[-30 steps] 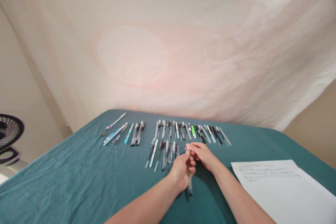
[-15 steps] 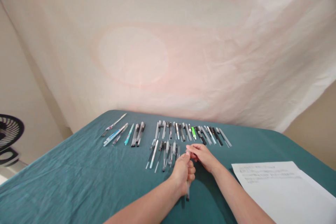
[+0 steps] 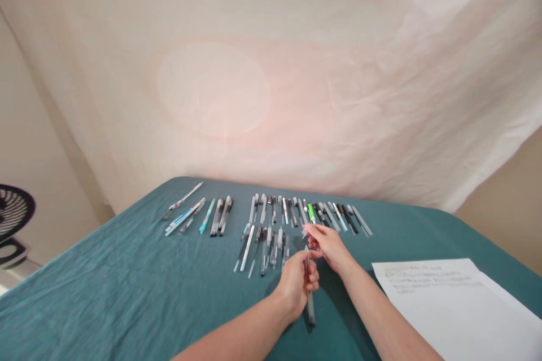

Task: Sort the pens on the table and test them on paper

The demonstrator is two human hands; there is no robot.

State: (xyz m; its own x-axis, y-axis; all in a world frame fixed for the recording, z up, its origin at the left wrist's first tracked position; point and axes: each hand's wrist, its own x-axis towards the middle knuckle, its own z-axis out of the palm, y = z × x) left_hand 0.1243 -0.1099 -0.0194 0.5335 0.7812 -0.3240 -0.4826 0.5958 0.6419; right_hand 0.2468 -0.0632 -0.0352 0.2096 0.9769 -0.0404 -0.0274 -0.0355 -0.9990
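My left hand (image 3: 296, 282) is closed around a clear-barrelled pen (image 3: 311, 310), whose dark end points down toward me. The pen's narrow tip shows above my left thumb. Just beyond it, my right hand (image 3: 331, 245) pinches a small translucent pen cap (image 3: 304, 232), apart from the pen. Left of my hands lies a near group of pens, among them a white pen (image 3: 247, 248) and a dark-capped clear pen (image 3: 264, 254). Part of this group is close to my left knuckles.
Behind my hands runs a row of pens with a bright green one (image 3: 311, 213). More pens lie at the left, including a turquoise pen (image 3: 207, 216) and a blue-white pen (image 3: 182, 219). Paper sheets (image 3: 444, 304) with writing cover the right side of the green tablecloth (image 3: 127, 293). A fan (image 3: 14, 211) stands far left.
The cap has come off the pen tip. My right hand has moved slightly up and away with it, while my left hand has shifted a little right with the pen.
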